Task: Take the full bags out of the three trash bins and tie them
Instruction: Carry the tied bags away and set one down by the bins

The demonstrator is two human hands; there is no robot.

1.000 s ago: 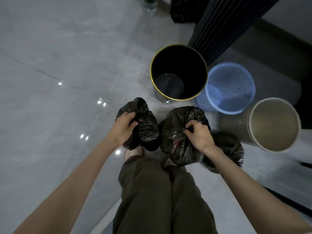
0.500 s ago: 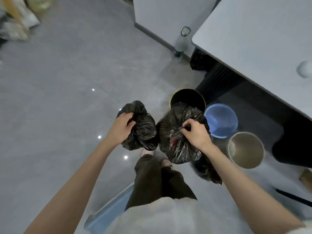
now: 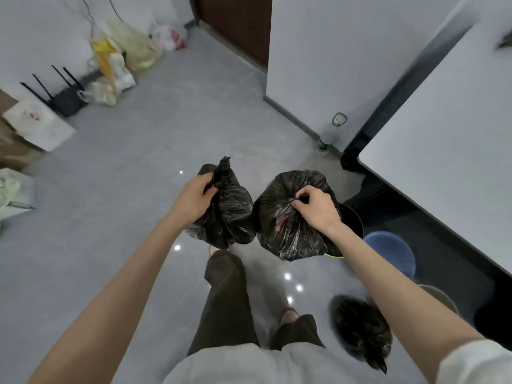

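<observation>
My left hand (image 3: 194, 199) grips the gathered neck of a small tied black trash bag (image 3: 230, 212) held up in the air. My right hand (image 3: 317, 206) grips the knotted top of a larger black trash bag (image 3: 285, 225), also lifted. A third black trash bag (image 3: 363, 328) lies on the floor under my right forearm. Behind the larger bag the black bin with a gold rim (image 3: 354, 225) shows partly. The blue basket bin (image 3: 393, 253) and a sliver of the metal bin (image 3: 440, 296) sit to its right, bagless as far as I can see.
A white table (image 3: 448, 151) overhangs the bins on the right. A plastic bottle (image 3: 329, 137) stands by the white wall. Plastic bags (image 3: 124, 51), a black router (image 3: 66, 101) and a white box (image 3: 38, 126) line the far left. My legs stand on grey tiled floor.
I have stood up from a crouch, lifting both held bags off the floor. The view has swung up, the bins slid to the lower right, and the third bag stayed on the floor.
</observation>
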